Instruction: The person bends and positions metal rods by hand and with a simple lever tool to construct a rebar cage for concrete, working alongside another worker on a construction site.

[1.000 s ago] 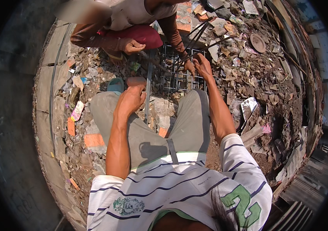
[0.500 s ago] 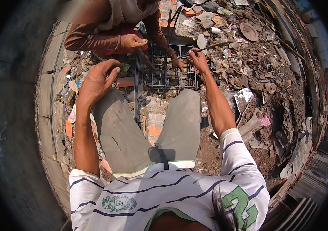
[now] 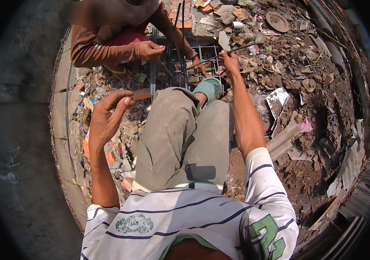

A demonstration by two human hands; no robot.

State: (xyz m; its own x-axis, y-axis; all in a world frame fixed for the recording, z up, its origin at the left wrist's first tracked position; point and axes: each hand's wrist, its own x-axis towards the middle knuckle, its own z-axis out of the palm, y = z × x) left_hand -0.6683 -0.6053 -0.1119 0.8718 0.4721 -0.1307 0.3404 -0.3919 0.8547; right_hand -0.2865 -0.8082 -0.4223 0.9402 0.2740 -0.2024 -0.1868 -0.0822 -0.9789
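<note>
My right hand (image 3: 230, 65) is closed on a thin dark metal rod (image 3: 245, 47), which slants over a rebar cage (image 3: 189, 80). My left hand (image 3: 107, 115) hangs above the rubble with bent fingers, the thumb apart from the index finger; I see nothing held in it. Across from me, a co-worker in brown sleeves has one hand (image 3: 199, 67) at the cage bars. The co-worker's other hand (image 3: 151, 50) is curled beside a bundle of long steel bars (image 3: 153, 65). My foot in a green shoe (image 3: 211, 88) is at the cage's near edge.
Broken bricks, stones and litter cover the ground around the cage. A concrete wall edge (image 3: 61, 117) runs along the left. A round brown lid (image 3: 278, 21) and a white broken sheet (image 3: 277, 103) lie to the right. Upright dark bars (image 3: 183, 21) stand at the cage.
My left hand has lowered toward me and its thumb has spread. One leg has shifted, bringing the green shoe into view. The rod in my right hand has moved slightly left.
</note>
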